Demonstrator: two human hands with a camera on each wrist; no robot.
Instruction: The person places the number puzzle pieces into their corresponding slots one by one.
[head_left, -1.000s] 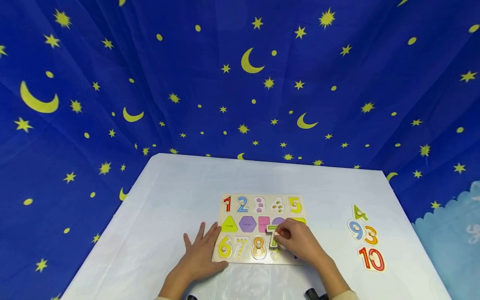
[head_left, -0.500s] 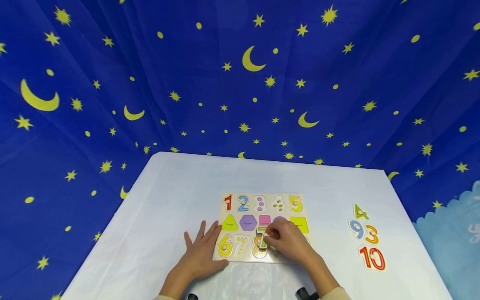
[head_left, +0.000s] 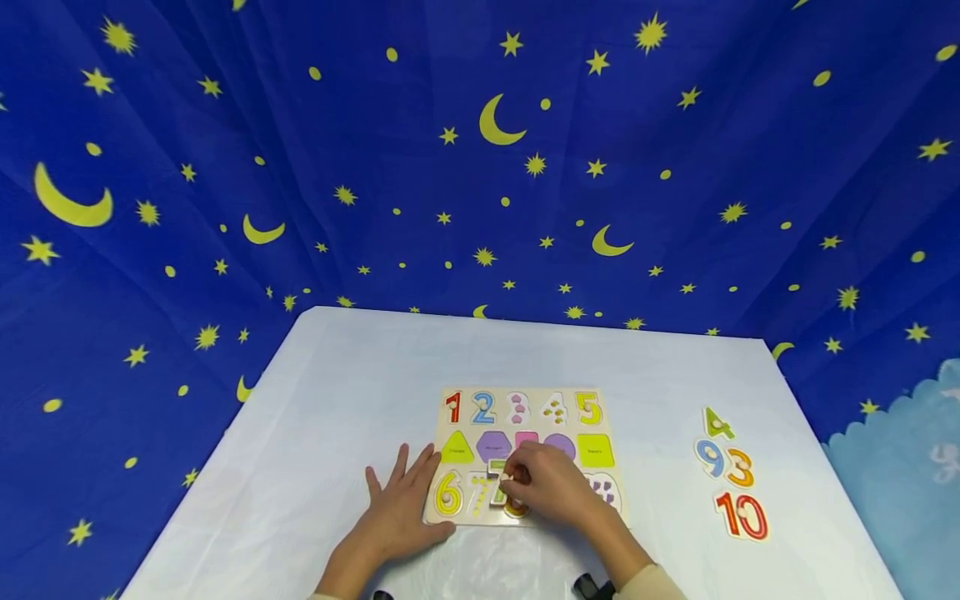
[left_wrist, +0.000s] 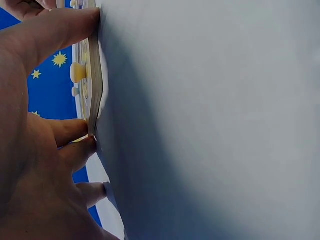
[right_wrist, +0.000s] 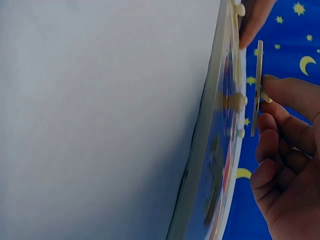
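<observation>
A wooden number puzzle board (head_left: 622, 508) lies on the white table. My right hand (head_left: 551, 487) pinches the knob of a green number 7 piece (head_left: 497, 468). In the right wrist view that thin piece (right_wrist: 258, 75) is held just off the board, edge-on, its knob between thumb and finger. On the board the 7 slot (head_left: 478, 495) shows yellow dots, left of the piece. My left hand (head_left: 401, 504) rests with fingers spread at the board's left edge; thumb and fingers touch that edge in the left wrist view. Pieces 1, 2, 5, 6 and 8 sit in their slots.
Loose on the table to the right lie a green 4 (head_left: 718, 423), a blue 9 (head_left: 709, 459), an orange 3 (head_left: 740, 468) and a red 10 (head_left: 742, 517). A blue curtain (head_left: 420, 167) with moons and stars hangs behind the table.
My right hand has moved left across the board with the number 7 piece, from above the 9 slot, past the 8, to beside the 7 slot. The left hand stays put.
</observation>
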